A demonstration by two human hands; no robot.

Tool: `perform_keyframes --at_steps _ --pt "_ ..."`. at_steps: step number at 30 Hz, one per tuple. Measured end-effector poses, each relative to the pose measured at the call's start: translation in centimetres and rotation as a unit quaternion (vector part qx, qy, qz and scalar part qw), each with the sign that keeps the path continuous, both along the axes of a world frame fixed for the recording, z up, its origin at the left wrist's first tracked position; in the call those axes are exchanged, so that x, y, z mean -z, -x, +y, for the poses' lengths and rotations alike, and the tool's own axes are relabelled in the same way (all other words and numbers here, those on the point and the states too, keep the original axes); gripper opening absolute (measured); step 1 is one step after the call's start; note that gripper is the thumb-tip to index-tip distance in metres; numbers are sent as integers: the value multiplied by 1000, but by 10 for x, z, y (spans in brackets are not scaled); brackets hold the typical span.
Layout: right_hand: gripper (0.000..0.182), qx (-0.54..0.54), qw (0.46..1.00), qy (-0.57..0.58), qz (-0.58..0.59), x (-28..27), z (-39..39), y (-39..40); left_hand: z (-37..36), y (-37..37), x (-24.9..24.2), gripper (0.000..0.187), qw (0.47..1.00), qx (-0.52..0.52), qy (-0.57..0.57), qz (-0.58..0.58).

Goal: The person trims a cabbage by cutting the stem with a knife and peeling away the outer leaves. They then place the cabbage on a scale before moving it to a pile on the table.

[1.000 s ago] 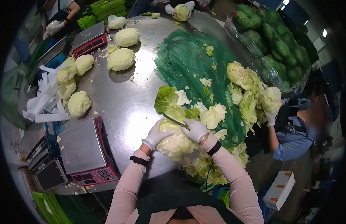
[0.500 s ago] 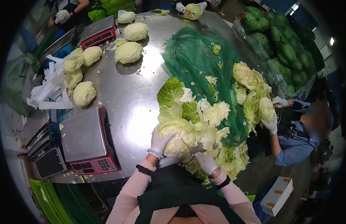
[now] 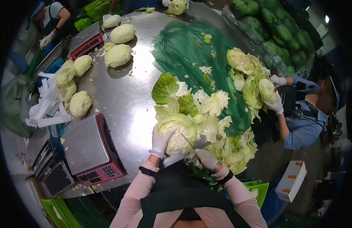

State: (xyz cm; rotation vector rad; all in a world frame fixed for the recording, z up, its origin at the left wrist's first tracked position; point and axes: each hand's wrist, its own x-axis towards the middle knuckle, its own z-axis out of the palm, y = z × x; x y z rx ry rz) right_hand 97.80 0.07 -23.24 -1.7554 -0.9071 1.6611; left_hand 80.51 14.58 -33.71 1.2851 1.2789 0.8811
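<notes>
My left hand [image 3: 161,140], in a white glove, is wrapped round the left side of a cabbage [image 3: 178,131] at the table's front edge. My right hand [image 3: 207,159], also gloved, is closed on a knife [image 3: 188,141], whose thin blade reaches toward the cabbage's lower right side; whether it cuts in is too small to tell. Loose outer leaves [image 3: 212,104] lie behind and right of the cabbage, partly over a green mesh net [image 3: 191,49]. More leaf scraps [image 3: 236,152] are heaped beside my right hand.
Two scales [image 3: 86,144] [image 3: 85,38] stand on the left of the metal table [image 3: 126,87], near several trimmed cabbages [image 3: 80,104] and white strips [image 3: 45,100]. At the right, a co-worker [image 3: 305,121] holds a cabbage by bagged green ones [image 3: 282,34]. Another person stands at the back left.
The view has shifted slightly. My right hand has brought the knife blade up toward the cabbage's face. The person at the back left shows more fully, with an arm lowered.
</notes>
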Motion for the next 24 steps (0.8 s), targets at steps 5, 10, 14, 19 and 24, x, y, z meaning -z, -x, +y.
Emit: perform_keyframes --at_steps 5,10,14,19,24 --pt "27 -70 969 -110 -210 5 -1 8 1 -1 -12 75 1000 7 10 -6" --pt "23 -86 832 -191 -513 11 -2 8 6 0 -3 75 1000 8 18 -22" --pt "23 -3 816 -213 -538 8 16 -7 9 -3 -12 76 1000 16 21 4" --pt "28 36 808 -211 -549 33 32 -29 10 -2 -8 76 999 25 24 -3" --pt "42 146 925 -164 -311 44 51 -69 13 5 -14 74 997 52 34 -36"
